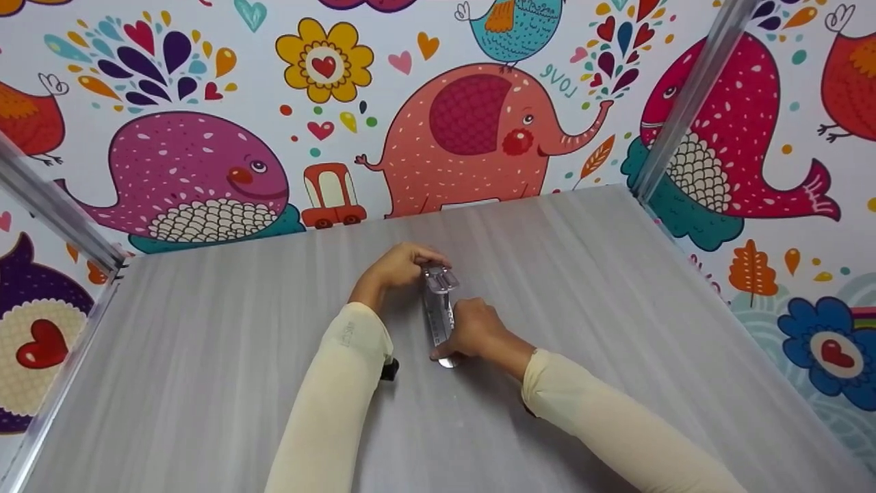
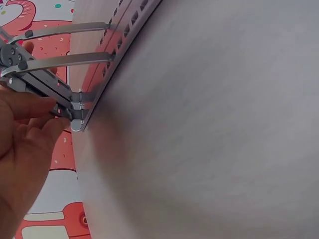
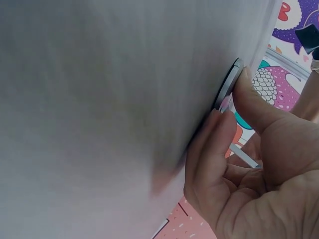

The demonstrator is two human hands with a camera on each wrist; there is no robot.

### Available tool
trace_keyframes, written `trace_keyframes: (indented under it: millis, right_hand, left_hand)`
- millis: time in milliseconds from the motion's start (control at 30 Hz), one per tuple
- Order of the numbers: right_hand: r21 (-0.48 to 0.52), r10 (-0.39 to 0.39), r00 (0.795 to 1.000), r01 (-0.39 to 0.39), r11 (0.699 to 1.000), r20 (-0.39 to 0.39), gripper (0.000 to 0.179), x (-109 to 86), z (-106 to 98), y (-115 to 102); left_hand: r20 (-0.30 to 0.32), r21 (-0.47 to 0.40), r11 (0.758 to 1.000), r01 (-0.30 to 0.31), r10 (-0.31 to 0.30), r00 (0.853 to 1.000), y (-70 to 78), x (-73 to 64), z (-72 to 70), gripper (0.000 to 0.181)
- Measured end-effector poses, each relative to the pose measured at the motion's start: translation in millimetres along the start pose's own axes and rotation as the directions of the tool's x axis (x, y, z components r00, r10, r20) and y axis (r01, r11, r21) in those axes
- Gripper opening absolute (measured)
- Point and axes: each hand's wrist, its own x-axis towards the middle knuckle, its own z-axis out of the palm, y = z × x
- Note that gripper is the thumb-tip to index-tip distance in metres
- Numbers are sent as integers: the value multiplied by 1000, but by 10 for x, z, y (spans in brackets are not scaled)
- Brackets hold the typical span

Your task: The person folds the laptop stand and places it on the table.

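A folding metal stand (image 1: 436, 313) lies lengthwise on the table, its far part raised. Its long base (image 2: 124, 32) has rows of slots, and two flat metal arms (image 2: 75, 60) link it to the lifted section in the left wrist view. My left hand (image 1: 402, 264) is at the far end, with thumb and fingers pinching the raised section near the hinge. At the near end, my right hand (image 1: 477, 330) grips the base from the right side, thumb over the rounded tip (image 3: 230, 82) and fingers along the other side.
The grey wood-grain table (image 1: 226, 356) spreads around both hands. Behind it stands a wall (image 1: 438, 41) printed with cartoon animals, with metal posts (image 1: 691, 103) at the table's corners. Pale sleeves (image 1: 328, 397) cover both forearms.
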Motion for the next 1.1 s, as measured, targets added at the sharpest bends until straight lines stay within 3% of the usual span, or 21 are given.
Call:
trace_keyframes:
  millis: [200,333,467,600,700,833,933,1100]
  right_hand:
    - [25,-2,1000,1,1000,22,54,-2,-15,4]
    - [48,-31,997,28,998,71,52,4,-45,46]
    - [47,-96,983,90,995,159,49,34,-125,134]
    - [106,-137,968,117,987,211,44,94,-224,261]
    - [183,-172,971,141,973,164,34,163,-274,363]
    - [244,-254,967,243,939,16,34,268,-305,464]
    - [241,-329,941,340,909,-84,38,345,-299,508]
    - [196,-432,887,458,867,-164,32,448,-255,515]
  left_hand:
    - [-36,10,999,-42,43,998,-5,-18,30,63]
    - [-104,11,999,-43,44,994,14,-71,96,64]
    - [-212,69,998,-13,27,977,49,-185,172,67]
    - [-315,73,997,31,-7,949,76,-377,238,62]
    - [-347,49,996,71,-50,937,83,-542,282,49]
    - [-339,119,989,93,-47,939,75,-713,352,34]
    - [-336,185,979,81,-15,942,65,-787,421,30]
    - [-355,243,967,74,18,935,30,-819,553,30]
